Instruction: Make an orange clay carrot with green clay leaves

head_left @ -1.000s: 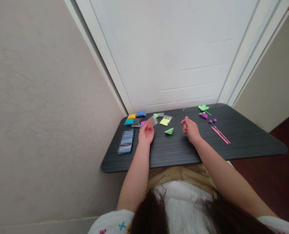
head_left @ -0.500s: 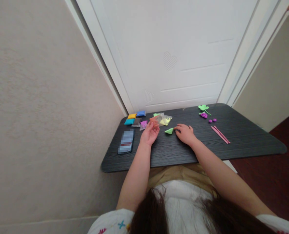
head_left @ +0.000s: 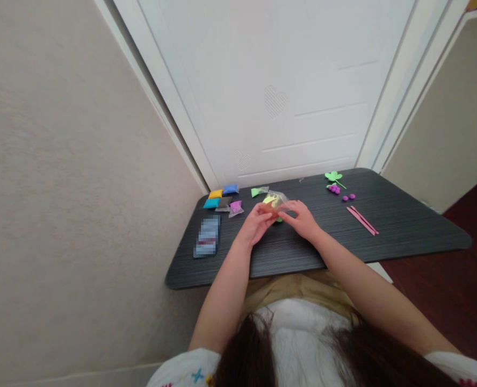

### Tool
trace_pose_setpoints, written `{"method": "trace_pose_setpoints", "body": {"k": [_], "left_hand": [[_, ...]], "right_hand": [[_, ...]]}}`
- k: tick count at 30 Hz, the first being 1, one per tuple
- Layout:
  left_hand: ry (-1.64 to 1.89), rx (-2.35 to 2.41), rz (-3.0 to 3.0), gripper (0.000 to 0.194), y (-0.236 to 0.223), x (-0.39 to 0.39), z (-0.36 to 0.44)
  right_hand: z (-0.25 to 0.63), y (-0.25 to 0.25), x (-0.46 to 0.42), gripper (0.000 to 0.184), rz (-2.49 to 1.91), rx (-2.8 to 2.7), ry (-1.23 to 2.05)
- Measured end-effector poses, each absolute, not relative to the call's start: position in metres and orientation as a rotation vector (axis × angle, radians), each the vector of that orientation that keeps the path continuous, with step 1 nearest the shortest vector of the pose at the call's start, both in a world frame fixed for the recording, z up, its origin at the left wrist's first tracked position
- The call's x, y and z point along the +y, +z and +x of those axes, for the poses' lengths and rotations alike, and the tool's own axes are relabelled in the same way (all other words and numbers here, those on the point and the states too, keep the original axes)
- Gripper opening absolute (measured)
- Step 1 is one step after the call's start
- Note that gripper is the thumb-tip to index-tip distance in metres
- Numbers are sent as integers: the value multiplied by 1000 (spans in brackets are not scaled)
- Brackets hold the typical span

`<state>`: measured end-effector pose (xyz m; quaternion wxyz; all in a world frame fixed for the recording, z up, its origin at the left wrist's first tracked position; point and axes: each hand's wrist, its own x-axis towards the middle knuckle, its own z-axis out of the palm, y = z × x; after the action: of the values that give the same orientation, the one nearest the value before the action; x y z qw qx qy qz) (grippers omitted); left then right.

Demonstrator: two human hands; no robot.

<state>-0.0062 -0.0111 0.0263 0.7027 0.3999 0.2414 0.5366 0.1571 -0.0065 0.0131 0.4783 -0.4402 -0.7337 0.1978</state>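
Head view: left hand (head_left: pixel 257 226) and right hand (head_left: pixel 304 220) both grip orange bag (head_left: pixel 270 208), mid-bench. Flower (head_left: pixel 334 176) and purple cluster (head_left: pixel 334 189) look shaped, far right corner; two balls (head_left: pixel 348 198) sit loose. Blue packet (head_left: pixel 230 189), teal packet (head_left: pixel 211 203), far left, look unused.

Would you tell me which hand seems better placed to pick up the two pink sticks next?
Probably the right hand: it is nearer the pink sticks, whereas the left hand is farther across. Both hands are on the orange packet, so the right would first need to let go.
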Motion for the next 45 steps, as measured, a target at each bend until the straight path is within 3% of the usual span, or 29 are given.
{"method": "trace_pose_setpoints", "body": {"k": [10,22,37,45], "left_hand": [[1185,694,1102,23,21,-7,-9],[1264,946,1364,22,17,-5,-7],[1200,991,1626,24,14,-4,-11],[1130,983,1743,25,18,-4,-11]], "right_hand": [[157,15,-6,18,-884,-1402,998],[154,10,-6,22,-914,-1466,864],[150,9,-7,36,-808,-1491,1175],[151,14,-9,32,-858,-1514,1158]]}}
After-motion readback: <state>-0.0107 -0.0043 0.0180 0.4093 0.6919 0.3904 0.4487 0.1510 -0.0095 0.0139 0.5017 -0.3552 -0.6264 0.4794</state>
